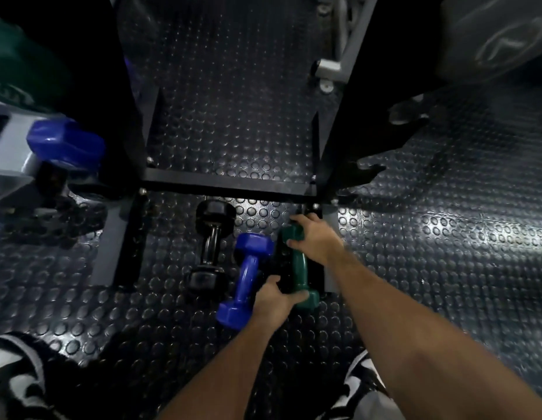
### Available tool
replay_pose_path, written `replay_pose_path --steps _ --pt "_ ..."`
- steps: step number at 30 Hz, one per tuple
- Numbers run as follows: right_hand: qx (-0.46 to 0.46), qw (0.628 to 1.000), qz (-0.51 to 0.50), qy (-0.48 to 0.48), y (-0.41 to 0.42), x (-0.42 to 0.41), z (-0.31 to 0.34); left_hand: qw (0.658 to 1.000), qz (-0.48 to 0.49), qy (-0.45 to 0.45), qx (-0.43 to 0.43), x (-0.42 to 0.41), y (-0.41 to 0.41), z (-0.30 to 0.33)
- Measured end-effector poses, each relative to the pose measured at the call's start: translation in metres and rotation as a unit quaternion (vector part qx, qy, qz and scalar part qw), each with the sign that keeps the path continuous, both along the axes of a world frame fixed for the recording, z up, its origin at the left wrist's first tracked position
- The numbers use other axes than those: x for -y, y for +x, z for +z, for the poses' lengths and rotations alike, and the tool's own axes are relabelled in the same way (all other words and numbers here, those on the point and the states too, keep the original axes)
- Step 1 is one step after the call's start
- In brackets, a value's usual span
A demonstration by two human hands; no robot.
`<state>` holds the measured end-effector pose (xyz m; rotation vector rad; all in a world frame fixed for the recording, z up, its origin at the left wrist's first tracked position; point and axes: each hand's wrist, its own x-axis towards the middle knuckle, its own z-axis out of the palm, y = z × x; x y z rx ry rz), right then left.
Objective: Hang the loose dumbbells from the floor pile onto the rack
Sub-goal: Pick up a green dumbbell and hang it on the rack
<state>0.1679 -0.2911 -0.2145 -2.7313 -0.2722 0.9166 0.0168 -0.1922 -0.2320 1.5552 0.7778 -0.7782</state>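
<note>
Three dumbbells lie on the studded rubber floor before the black rack frame (pixel 230 184). A green dumbbell (pixel 300 268) lies on the right; my right hand (pixel 315 237) grips its far head. My left hand (pixel 275 301) curls round its near head, thumb across the green end. A blue dumbbell (pixel 244 278) lies just left of my left hand, touching it. Further left lies a black dumbbell (pixel 210 247), untouched. Another blue dumbbell (pixel 66 144) hangs on the rack at the left edge.
The rack's black uprights (pixel 133 116) rise on both sides, with grey feet (pixel 112 244) on the floor. A grey machine base (pixel 327 68) stands at the back. Patterned fabric on my legs (pixel 18 377) shows at the bottom corners. Open floor lies to the right.
</note>
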Motion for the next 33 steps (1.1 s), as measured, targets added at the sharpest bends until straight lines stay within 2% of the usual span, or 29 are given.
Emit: replay_pose_path --steps 3,9,15,18,22,25,30,33 --pt "-0.046 0.997 0.047 -0.030 0.015 -0.007 -0.026 0.999 -0.038 0.014 0.007 0.010 0.000 -0.020" --pt "-0.035 0.994 0.087 -0.052 0.029 -0.007 -0.051 0.991 -0.120 0.043 0.040 0.020 0.010 -0.037" --pt "-0.025 0.996 0.083 -0.024 0.030 0.001 -0.032 0.995 -0.096 -0.026 0.024 0.012 0.012 -0.040" --pt "-0.019 0.998 0.052 0.006 0.027 0.014 -0.009 0.995 -0.082 -0.039 0.045 0.003 0.007 -0.034" --pt "-0.002 0.996 -0.016 0.089 0.022 0.032 0.039 0.991 -0.071 -0.075 0.087 -0.019 0.007 -0.001" --pt "0.001 0.993 -0.046 0.112 0.024 0.040 0.072 0.984 -0.068 -0.127 0.104 -0.029 0.012 0.029" --pt "0.071 0.982 -0.119 0.132 0.023 0.052 0.143 0.968 -0.063 -0.203 0.135 -0.029 0.031 0.110" --pt "0.089 0.941 -0.233 0.228 0.009 0.069 0.185 0.960 -0.069 -0.225 0.153 -0.027 0.036 0.163"
